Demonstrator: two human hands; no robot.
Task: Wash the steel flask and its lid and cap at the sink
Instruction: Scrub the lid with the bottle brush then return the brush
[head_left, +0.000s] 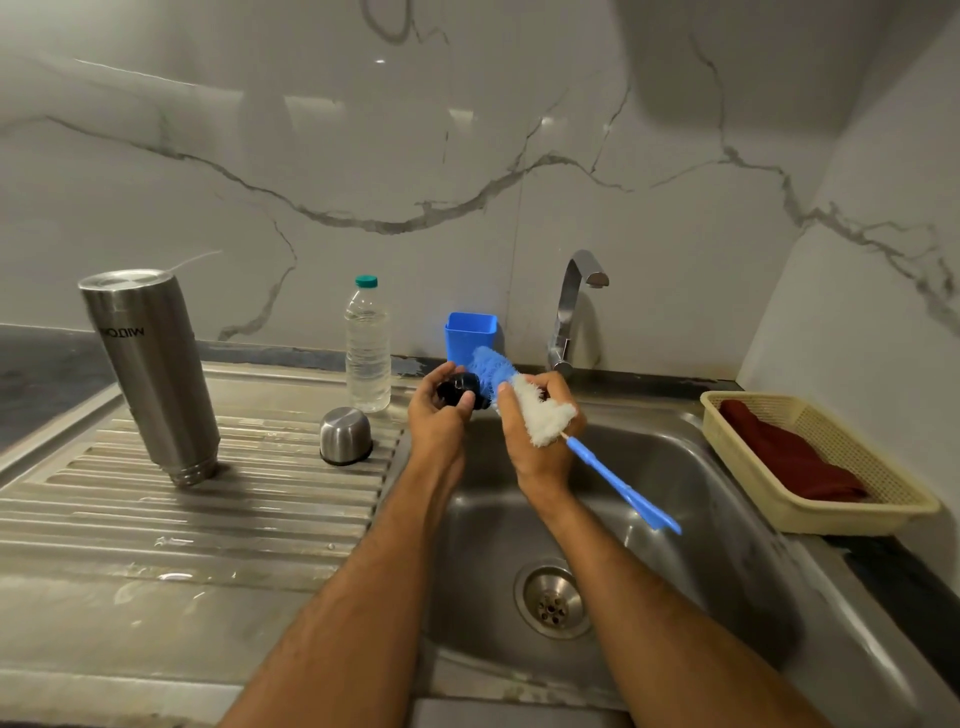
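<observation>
A glossy black lid (457, 389), gripped in the left hand (435, 415) over the sink (675, 467), meets a blue-and-white brush (519, 395) clutched by the right hand (540, 441). The steel flask (150, 374) stands inverted on the drainboard (208, 519), lettering upside down and unclear; its cap (345, 435) sits nearby.

Upside-down dark lettering, seemingly "MILTON", on the inverted steel flask (150, 374).
</observation>
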